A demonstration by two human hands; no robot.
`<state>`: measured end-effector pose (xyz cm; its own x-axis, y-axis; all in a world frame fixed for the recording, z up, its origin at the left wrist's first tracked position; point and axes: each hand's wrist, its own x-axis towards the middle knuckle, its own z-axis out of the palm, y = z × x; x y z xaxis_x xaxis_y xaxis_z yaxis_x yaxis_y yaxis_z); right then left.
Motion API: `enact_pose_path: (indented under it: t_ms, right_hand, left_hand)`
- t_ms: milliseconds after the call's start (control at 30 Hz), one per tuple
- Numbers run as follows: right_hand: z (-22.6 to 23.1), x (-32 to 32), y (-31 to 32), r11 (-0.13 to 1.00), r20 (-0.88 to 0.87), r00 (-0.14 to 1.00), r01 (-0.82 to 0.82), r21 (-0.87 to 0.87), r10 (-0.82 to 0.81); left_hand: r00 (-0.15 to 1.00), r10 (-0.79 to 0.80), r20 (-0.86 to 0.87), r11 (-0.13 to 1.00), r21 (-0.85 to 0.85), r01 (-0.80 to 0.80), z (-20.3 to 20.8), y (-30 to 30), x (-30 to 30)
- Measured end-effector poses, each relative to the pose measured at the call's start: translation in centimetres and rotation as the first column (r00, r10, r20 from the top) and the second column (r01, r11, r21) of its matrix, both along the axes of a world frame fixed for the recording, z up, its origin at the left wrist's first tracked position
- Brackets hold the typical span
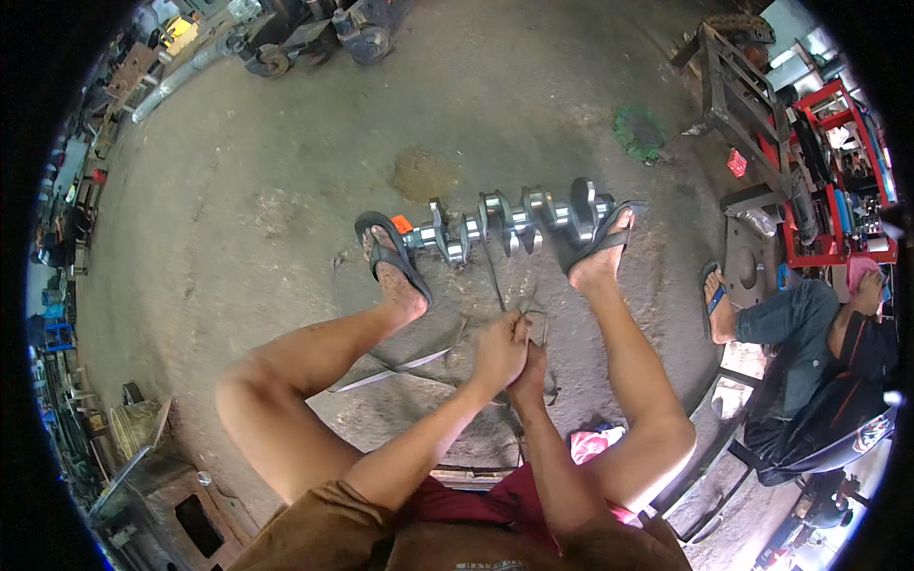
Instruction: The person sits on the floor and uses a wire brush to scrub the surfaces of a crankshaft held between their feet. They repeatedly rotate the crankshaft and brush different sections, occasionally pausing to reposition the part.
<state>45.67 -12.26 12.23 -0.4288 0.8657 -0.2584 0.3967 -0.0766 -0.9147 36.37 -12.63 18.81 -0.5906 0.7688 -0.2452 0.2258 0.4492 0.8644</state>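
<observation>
A shiny metal crankshaft [515, 221] lies crosswise on the floor, with my sandalled feet at its two ends. From its middle a narrow dark strap [495, 276] runs toward me, pulled straight, into my hands. My left hand [499, 353] is closed in a fist around it. Just right of and below it, touching, my right hand [529, 375] is closed too; loose thin ends of the strap curl out beside it. My fingers partly hide how the strap passes through them. A flat grey strip [395, 369] lies on the floor left of my hands.
A pink cloth [595, 443] lies by my right knee. At the right sits another person [790, 328] in jeans, a pink rag in hand. Red shelving [828, 171] and a metal frame [738, 86] stand beyond. Heavy machine parts [319, 43] rest at the far left.
</observation>
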Motion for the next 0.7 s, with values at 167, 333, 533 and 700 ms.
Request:
enact_pose_path:
  t_ms: [167,333,533,700]
  right_hand:
    - [5.6,1.9,-1.9,0.999,0.238,0.971,0.028,0.037,-0.036]
    - [9.1,4.8,-4.1,0.991,0.322,0.946,0.061,-0.12,-0.019]
    - [12.2,10.4,-8.3,0.745,0.203,0.94,0.341,-0.573,-0.274]
    - [5.4,3.5,-1.4,0.796,0.487,0.859,-0.403,0.452,0.158]
  left_hand:
    - [0.997,0.068,0.027,0.995,-0.08,-0.066,-5.3,1.6,-1.6]
    - [0.987,0.152,0.051,0.983,0.098,-0.156,-11.8,3.5,-3.9]
    - [1.0,0.008,-0.015,0.997,0.079,-0.006,-11.2,9.6,-13.5]
    - [0.961,-0.008,0.276,0.976,0.212,-0.053,1.5,12.2,-18.2]
